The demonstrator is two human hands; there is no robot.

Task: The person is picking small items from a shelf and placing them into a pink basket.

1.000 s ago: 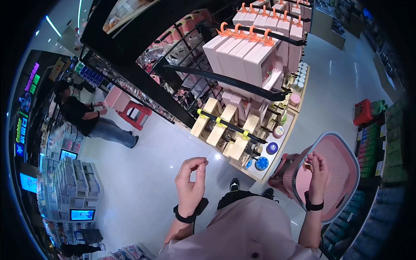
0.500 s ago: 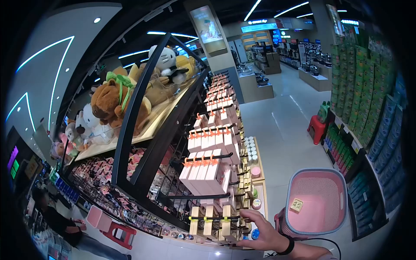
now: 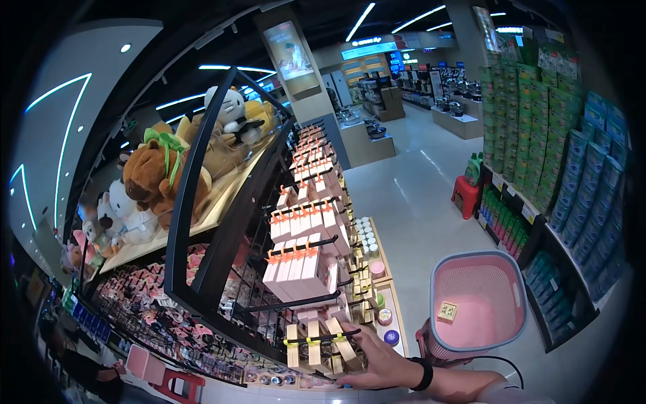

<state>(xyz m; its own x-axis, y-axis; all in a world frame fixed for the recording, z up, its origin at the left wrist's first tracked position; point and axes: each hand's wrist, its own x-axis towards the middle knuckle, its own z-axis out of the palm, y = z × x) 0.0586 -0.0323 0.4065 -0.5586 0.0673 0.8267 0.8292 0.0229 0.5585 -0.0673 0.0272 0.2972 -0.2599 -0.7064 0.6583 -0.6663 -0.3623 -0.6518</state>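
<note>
Shelving (image 3: 180, 249) stands left of your pink basket (image 3: 440, 337). Left hand: out of view, state unknown. Right hand (image 3: 387, 365): fingers and thumb apart at the hooked end tan box (image 3: 346, 351); clamping unclear. Best support both sides, sparing neighbours. Its long axis slants down-right.

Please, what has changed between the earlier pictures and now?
The right hand moved leftward, from over the basket to the yellow-clipped boxes; the outermost one now tilts. Whether it is gripped is unclear. The left hand left view. The small gold box stayed in the basket.
</note>
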